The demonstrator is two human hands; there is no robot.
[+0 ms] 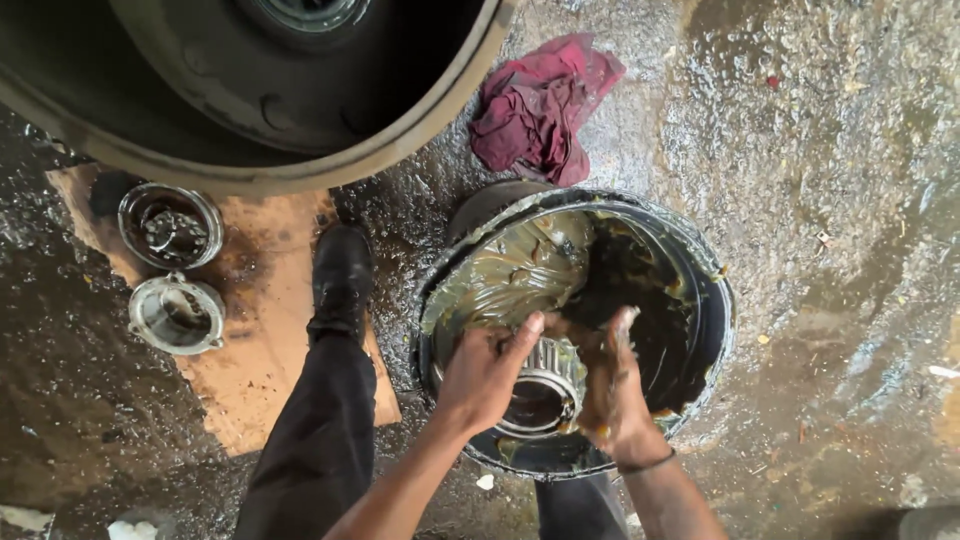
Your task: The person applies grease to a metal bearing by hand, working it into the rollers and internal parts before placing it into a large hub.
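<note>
My left hand grips a round metal roller bearing from its left side, over an open black drum of dark greenish grease. My right hand, smeared with grease, presses against the bearing's right side with the fingers pointing up. Both hands hold the bearing just above the drum's near rim. A thin band sits on my right wrist.
A large wheel hub fills the top left. Two round metal parts rest on a piece of cardboard at the left. My black boot stands on that cardboard. A crumpled red rag lies on the wet, oily floor.
</note>
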